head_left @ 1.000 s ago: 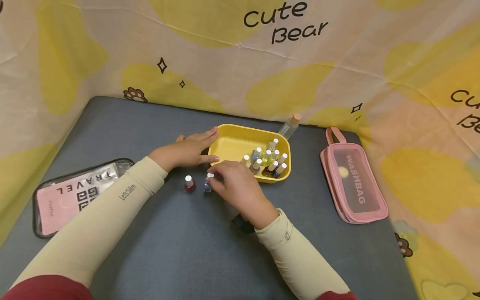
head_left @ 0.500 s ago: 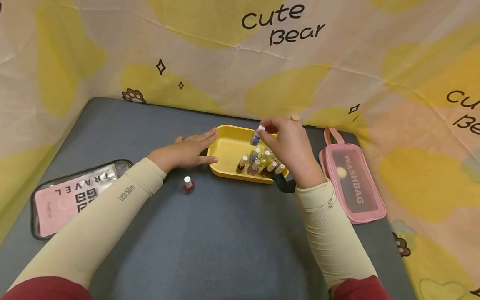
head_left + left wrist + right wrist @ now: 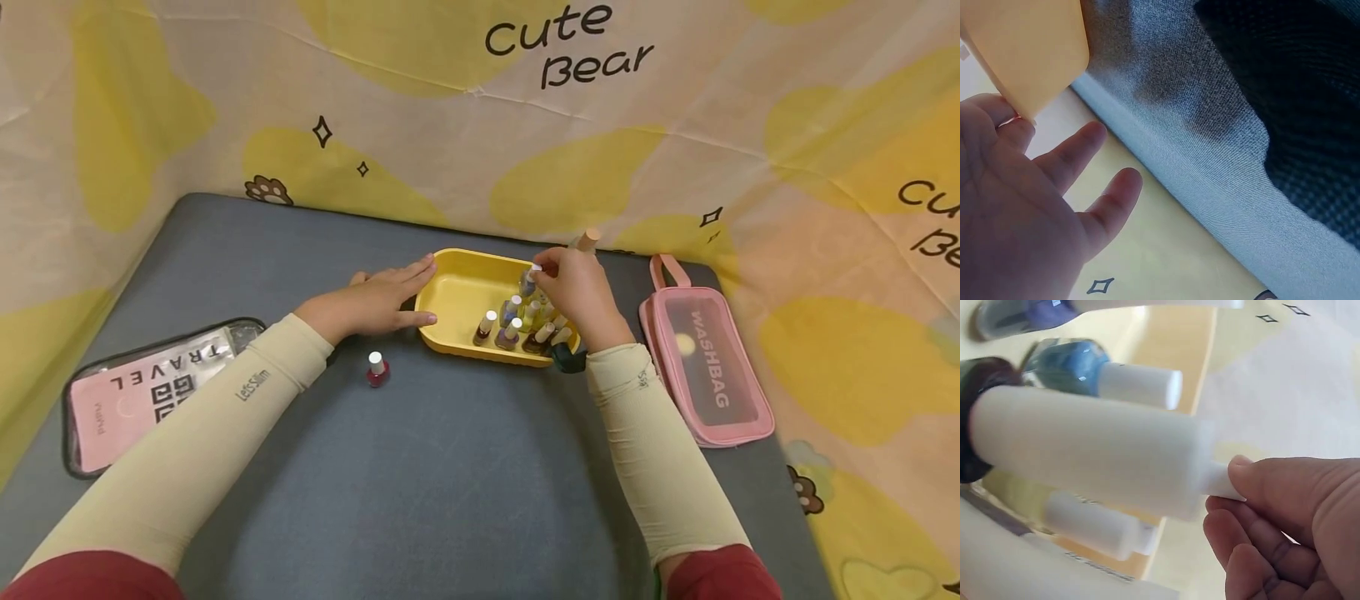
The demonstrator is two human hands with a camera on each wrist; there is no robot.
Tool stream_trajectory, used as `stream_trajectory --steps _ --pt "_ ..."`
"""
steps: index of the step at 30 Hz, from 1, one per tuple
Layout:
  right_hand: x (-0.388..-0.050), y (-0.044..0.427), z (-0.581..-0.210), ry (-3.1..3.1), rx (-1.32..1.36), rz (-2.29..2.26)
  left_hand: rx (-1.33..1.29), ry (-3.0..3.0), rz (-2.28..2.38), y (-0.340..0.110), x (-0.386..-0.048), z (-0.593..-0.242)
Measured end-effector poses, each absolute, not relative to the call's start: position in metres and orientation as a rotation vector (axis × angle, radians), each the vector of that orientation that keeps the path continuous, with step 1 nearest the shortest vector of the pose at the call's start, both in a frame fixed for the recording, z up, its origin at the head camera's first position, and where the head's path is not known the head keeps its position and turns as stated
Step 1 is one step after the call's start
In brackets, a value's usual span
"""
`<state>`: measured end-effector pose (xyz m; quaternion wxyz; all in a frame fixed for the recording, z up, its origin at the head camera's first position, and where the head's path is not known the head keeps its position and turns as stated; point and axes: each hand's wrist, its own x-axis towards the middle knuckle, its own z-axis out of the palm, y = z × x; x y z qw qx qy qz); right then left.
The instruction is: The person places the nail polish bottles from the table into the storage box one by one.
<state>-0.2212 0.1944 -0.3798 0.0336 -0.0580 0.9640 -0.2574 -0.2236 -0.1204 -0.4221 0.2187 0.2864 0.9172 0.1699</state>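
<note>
My right hand pinches the white cap of a bluish nail polish bottle over the back right part of a yellow tray. In the right wrist view, thumb and fingertips grip that cap, partly hidden behind a nearer white cap. Whether the bottle touches the tray floor, I cannot tell. Several more nail polish bottles stand in the tray's right half, some covered by my hand. My left hand rests against the tray's left end with fingers extended. A red nail polish bottle stands on the table before the tray.
A pink washbag lies at the right of the grey table. A clear travel pouch lies at left, partly under my left sleeve. A bottle with a wood-coloured cap stands behind the tray. Patterned cloth hangs behind.
The right hand has carried the bluish nail polish bottle from the table beside the red one to the tray's back right, lowering it slightly since half a second ago. The left hand has stayed put.
</note>
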Motion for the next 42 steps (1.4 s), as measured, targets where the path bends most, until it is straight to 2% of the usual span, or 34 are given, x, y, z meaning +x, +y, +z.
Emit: stream_trajectory --steps 35,42 --pt "-0.225 0.199 -0.403 2.930 -0.265 -0.613 0.799 2.561 0.464 -0.118 -0.219 -0.428" --pt "-0.203 0.199 -0.378 3.003 -0.253 -0.605 0.763 2.571 0.485 -0.111 -0.206 -0.431"
